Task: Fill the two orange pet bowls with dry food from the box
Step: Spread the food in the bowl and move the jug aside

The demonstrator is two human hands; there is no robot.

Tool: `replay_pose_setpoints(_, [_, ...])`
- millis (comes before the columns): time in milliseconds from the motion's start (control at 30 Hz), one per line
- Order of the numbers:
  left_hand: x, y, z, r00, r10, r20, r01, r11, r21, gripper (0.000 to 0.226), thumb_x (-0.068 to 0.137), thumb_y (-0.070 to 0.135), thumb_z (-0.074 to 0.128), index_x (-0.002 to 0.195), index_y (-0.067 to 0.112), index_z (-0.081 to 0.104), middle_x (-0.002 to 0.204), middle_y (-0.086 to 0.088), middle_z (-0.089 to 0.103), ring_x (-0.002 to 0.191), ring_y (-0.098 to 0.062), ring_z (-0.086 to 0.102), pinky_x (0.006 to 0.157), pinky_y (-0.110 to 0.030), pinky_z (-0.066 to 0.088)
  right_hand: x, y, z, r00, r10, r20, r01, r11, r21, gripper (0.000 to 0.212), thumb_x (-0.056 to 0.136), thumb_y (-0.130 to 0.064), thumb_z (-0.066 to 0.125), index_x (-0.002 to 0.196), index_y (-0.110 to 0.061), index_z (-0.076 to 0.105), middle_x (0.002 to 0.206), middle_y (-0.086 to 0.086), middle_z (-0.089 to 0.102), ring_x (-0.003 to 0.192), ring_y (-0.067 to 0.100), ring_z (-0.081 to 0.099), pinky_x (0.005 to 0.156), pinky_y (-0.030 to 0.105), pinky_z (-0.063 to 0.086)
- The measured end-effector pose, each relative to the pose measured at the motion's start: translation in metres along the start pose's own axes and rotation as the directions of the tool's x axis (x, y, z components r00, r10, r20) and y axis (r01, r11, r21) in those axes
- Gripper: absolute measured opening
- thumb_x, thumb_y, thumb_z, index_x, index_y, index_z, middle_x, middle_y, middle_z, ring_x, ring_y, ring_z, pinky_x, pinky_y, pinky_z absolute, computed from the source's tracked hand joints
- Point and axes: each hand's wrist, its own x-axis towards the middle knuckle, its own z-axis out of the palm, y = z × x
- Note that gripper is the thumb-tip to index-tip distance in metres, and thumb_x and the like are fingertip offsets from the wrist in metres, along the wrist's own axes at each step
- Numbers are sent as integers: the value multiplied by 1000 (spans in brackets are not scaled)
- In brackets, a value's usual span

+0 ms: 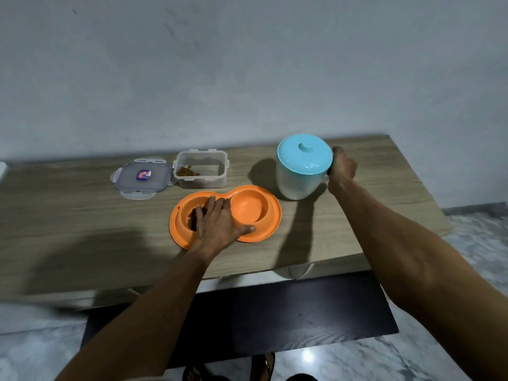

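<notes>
Two bare forearms reach in from the near side over the desk (82, 229), a pale wood top against a grey wall. Toward the far left edge lies the clear lid (143, 176), clips out, flat on the wood. Just beside it, touching or nearly so, stands the open box (202, 169), with only a small heap of dry food (187, 171) left in its left corner. Nearer the front edge sits the orange double bowl (247, 215). The left hand (217, 224) rests flat on it, fingers spread and unclenched, covering much of the left well, where dark food shows under the fingertips; the thumb lies on the near rim of the right well, which looks bare. Toward the far right corner stands a frosted jug with a blue lid (302, 167); the right hand (342, 169) is closed around its handle side.

By my reading, one well is served and the other waits. The next move calls for letting go of the jug, taking the box and tipping what remains into the right well.
</notes>
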Motion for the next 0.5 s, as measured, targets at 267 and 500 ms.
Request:
replay_pose_setpoints(267, [-2,2,-1,1000,-18,10,19,999,-38,105,70,75,62,149,13,31,155,-6,34,150,-28,15,117,-59,12,-10,-7,5,999,-30,25,30,999,-18,15,68,-20,62,59,-12,53,60,-1,56,59,19,50,56,30,40])
replay_pose_setpoints(500, [-4,3,-2,999,-24,22,25,997,-72,106,69,73,65,150,14,29,156,-7,33,150,-28,15,118,-58,10,-29,-22,11,983,-174,62,182,973,-142,22,73,-16,64,59,-10,49,59,-3,49,53,14,44,56,28,38])
